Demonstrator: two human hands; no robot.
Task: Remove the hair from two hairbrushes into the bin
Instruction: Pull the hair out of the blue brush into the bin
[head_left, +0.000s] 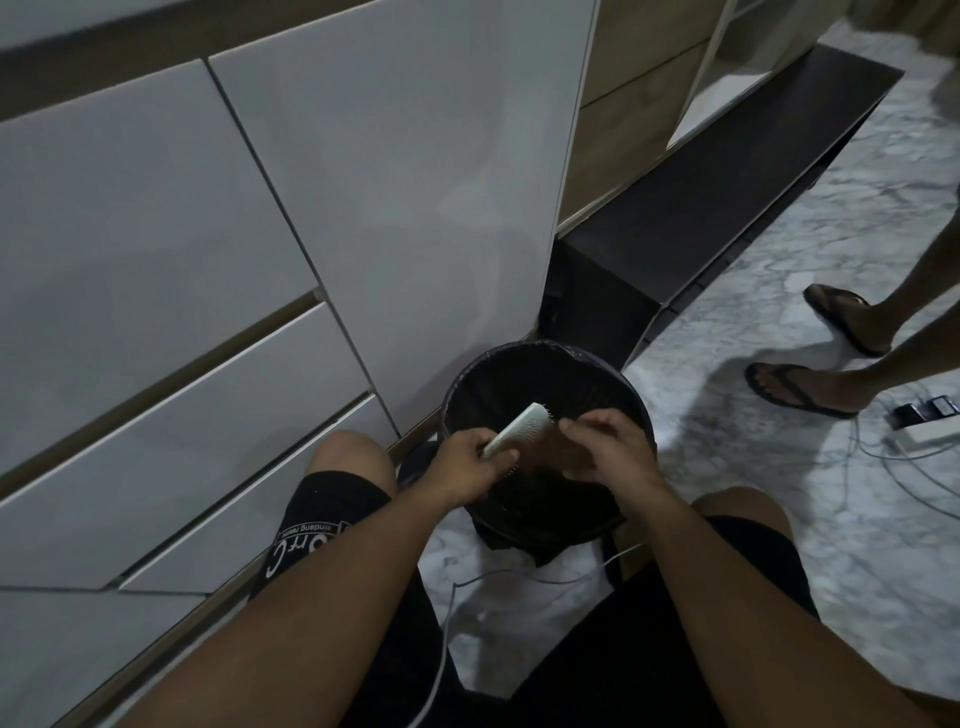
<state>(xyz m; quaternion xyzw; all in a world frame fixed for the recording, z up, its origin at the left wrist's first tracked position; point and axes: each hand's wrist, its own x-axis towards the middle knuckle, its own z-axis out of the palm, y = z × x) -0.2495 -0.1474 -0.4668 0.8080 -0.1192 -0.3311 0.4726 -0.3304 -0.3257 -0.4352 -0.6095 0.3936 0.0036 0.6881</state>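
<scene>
Over the bin (545, 364), left hand (467, 465) grips the hairbrush (519, 428).

Hairbrush (521, 427): white, paddle-type, held above the bin's mouth, head tilted up and to the right, bristle side facing right; handle end hidden; hair on it too dim to make out; bin (540, 358): round, black, black liner over rim, upright on marble floor.
</scene>
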